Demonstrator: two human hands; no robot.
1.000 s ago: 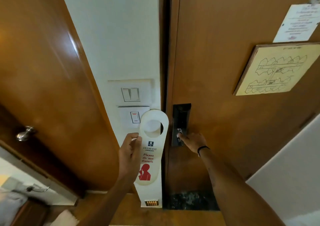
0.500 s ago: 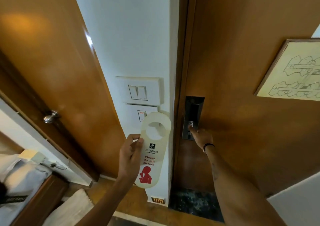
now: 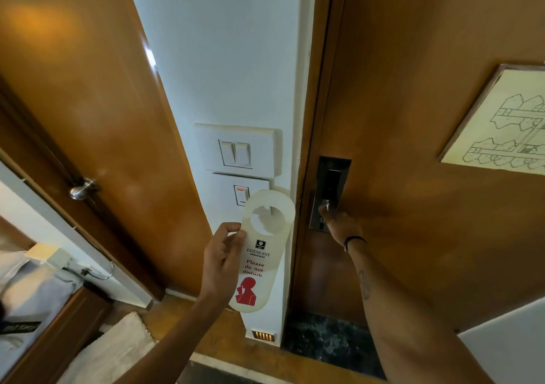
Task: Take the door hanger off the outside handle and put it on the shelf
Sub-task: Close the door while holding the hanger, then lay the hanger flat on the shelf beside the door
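Observation:
My left hand (image 3: 223,261) holds a cream door hanger (image 3: 263,254) by its left edge, upright, in front of the white wall. The hanger has a round hole at the top and red "Please do not disturb" print with a red figure. My right hand (image 3: 339,223) reaches to the dark lock plate (image 3: 330,190) on the wooden entrance door (image 3: 413,148) and touches the small metal latch there; whether it grips the latch is unclear. The door looks closed. No shelf is in sight.
White switch panels (image 3: 237,151) sit on the wall strip beside the door. A second wooden door (image 3: 88,103) with a metal knob (image 3: 81,190) stands at the left. A framed floor plan (image 3: 501,124) hangs on the entrance door. Bedding and a wooden edge lie at lower left.
The view has swung to the left and down, so the knob door and bedding show more. My left hand keeps the hanger; my right hand stays at the lock plate.

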